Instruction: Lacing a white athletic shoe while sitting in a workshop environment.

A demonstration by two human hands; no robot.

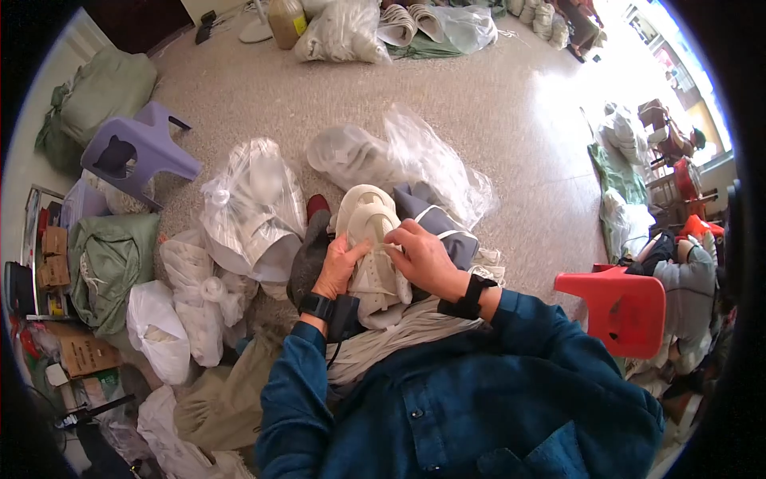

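A cream shoe upper (373,275) with eyelets stands upright in front of me, above my lap. My left hand (341,263) is closed on its left side, thumb on the tongue area. At the eyelets on the other side, my right hand (423,254) pinches what looks like a thin white shoelace; its fingertips partly hide it. Another pale upper (363,197) shows just beyond the held one. Across my lap lies a thick bundle of long pale laces (391,351). Beside my right hand is a grey bag-like piece with white edging (447,227).
Clear plastic bags (259,203) of pale pieces stand ahead to the left, with a crumpled clear bag (431,152) farther on. A purple stool (148,148) is at the left, a red stool (618,303) at the right. Green sacks (112,263) line the left side.
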